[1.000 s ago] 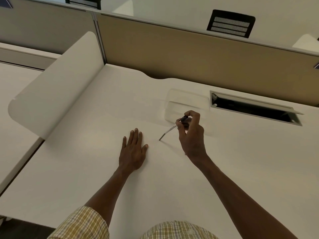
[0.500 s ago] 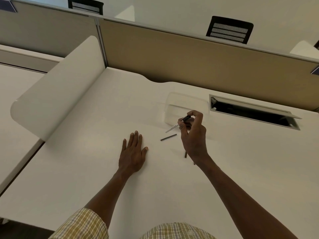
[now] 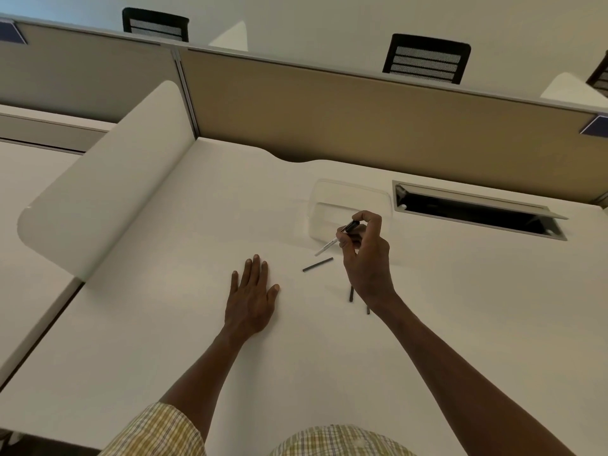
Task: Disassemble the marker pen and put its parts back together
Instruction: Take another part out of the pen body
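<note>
My right hand (image 3: pixel 367 258) holds the marker pen body (image 3: pixel 332 241), a thin white barrel with a black end, tilted with its open end down to the left, a little above the desk. Just below that end a dark ink stick (image 3: pixel 317 264) lies flat on the white desk (image 3: pixel 164 324). Two more small dark parts (image 3: pixel 351 293) (image 3: pixel 368 310) lie by my right wrist, partly hidden under it. My left hand (image 3: pixel 251 296) rests flat on the desk, palm down, fingers apart, holding nothing.
A clear plastic tray (image 3: pixel 350 200) stands just behind my right hand. An open cable slot (image 3: pixel 477 213) is set in the desk at the right. A tan partition (image 3: pixel 362 116) closes the back; a curved white divider (image 3: pixel 108 182) stands left.
The ink stick has slid out of the barrel and now lies on the desk. My right hand has lifted the barrel slightly. The left hand has stayed still.
</note>
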